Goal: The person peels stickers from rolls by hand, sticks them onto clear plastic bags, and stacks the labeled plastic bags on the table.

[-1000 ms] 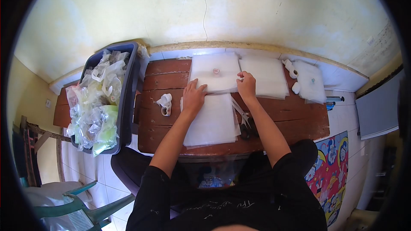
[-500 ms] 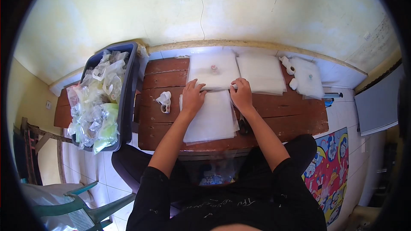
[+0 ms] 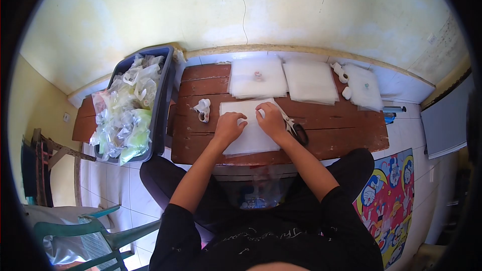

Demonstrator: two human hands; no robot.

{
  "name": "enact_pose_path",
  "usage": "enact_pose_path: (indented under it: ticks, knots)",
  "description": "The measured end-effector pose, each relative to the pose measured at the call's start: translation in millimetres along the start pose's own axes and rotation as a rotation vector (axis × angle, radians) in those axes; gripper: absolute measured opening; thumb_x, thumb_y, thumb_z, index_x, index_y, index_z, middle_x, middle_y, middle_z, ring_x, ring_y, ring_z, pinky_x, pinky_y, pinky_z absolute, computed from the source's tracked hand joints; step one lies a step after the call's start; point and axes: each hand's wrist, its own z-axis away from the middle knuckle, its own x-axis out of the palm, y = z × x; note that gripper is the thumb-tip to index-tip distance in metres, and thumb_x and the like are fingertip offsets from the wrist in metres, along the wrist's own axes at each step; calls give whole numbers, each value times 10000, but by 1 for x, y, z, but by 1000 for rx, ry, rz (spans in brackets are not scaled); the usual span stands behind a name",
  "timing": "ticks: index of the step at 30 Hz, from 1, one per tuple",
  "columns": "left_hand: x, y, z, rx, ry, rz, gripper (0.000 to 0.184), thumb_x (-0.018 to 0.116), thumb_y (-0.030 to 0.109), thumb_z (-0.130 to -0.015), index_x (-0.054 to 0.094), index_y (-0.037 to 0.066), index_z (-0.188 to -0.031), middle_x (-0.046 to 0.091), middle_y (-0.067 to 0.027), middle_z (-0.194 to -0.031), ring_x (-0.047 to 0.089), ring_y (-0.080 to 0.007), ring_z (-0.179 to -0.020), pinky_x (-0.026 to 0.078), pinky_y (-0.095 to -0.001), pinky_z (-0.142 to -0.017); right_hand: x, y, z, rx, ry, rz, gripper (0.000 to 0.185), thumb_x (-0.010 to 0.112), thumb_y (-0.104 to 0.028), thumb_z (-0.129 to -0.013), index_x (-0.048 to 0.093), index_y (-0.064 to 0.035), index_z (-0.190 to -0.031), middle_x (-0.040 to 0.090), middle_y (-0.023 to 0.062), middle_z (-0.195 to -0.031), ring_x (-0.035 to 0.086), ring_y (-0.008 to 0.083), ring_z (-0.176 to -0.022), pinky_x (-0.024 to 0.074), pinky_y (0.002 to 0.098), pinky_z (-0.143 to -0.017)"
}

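Half-curling over sheets (image 3: 249,144) right of a bin (image 3: 159,120) of heaped bags (image 3: 128,105), both hands' (image 3: 230,127) (image 3: 270,119) grip hides any hold.

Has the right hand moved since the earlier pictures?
Yes: the right hand has moved back, toward the near edge of the wooden table.

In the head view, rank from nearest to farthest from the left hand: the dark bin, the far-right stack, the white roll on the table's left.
1. White roll: close by, left of the left hand.
2. Dark bin: farther left, beside the table.
3. Far-right stack: at the table's right end.
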Motion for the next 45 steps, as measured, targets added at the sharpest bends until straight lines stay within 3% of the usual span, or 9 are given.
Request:
enact_pose_path:
  ticks: [6, 9, 12, 17, 24, 28, 33, 36, 45]
  knots:
    - [-29, -12, 20, -81, 1, 66, 224, 715, 241, -795, 718, 104, -973, 694, -138, -911, 635, -316, -938, 489, -422, -866, 25, -37, 2, -41, -161, -118, 105, 619, -96, -796, 636, -36, -881, 638, 161, -879, 614, 356, -875, 496, 446, -778]
    - [-56, -20, 25, -345, -23, 13, 309, 731, 231, -784, 680, 109, -1064, 668, -132, -986, 612, -326, -990, 488, -429, -884, 44, -49, 0, -48, -269, -177, 135, 617, -104, -798, 629, -30, -910, 637, 175, -896, 613, 370, -873, 495, 454, -785]
    - [-60, -47, 30, -410, 271, -152, 482, 760, 181, -756, 588, 121, -1202, 566, -130, -1220, 525, -359, -1150, 479, -445, -922, 64, -61, -3, -79, -352, -213, 223, 614, -105, -798, 611, -26, -1006, 631, 199, -932, 610, 387, -896, 493, 460, -808]
    - [-51, -70, 30, -410, 297, -101, 463, 744, 155, -754, 594, 108, -1189, 584, -147, -1206, 557, -358, -1128, 479, -441, -916, 89, -82, -8, -132, -382, -324, 394, 595, -64, -780, 545, -3, -1166, 628, 230, -1023, 607, 401, -960, 484, 466, -858]
    - [-44, -70, 22, -451, 157, 8, 328, 695, 102, -784, 638, 80, -1107, 661, -174, -1024, 620, -375, -1014, 494, -454, -878, 108, -82, -10, -42, -437, -394, 362, 580, -32, -774, 569, 20, -1132, 629, 228, -1042, 621, 399, -927, 499, 438, -847]
    - [-50, -54, 22, -412, 286, 92, 283, 699, 125, -791, 661, 51, -1061, 674, -199, -973, 656, -360, -922, 516, -417, -827, 86, -83, -14, -4, -335, -514, 331, 582, 5, -799, 583, 16, -1130, 644, 193, -1028, 658, 313, -853, 542, 375, -758]
    - [-31, -42, 17, -187, 225, 753, 324, 743, 110, -822, 642, -5, -1107, 701, -112, -975, 670, -154, -865, 532, -296, -745, 36, -70, -13, 61, -172, -585, 307, 616, 5, -819, 596, 10, -1126, 658, 134, -1021, 673, 208, -813, 562, 317, -696]
    - [-25, -11, 17, -165, 105, 954, 275, 690, 28, -872, 613, -8, -1134, 667, -44, -1038, 635, -120, -939, 519, -272, -834, -1, -66, -8, 111, -151, -586, 269, 664, -45, -830, 623, 10, -1090, 673, 118, -994, 677, 188, -788, 557, 291, -696]
    - [1, 21, 21, -114, -100, 1020, 317, 700, 18, -864, 577, -26, -1152, 666, -80, -1043, 646, -130, -929, 533, -264, -823, -56, -49, 19, 277, -178, -641, 248, 708, -78, -839, 638, 21, -1055, 696, 93, -893, 676, 121, -767, 539, 252, -690]
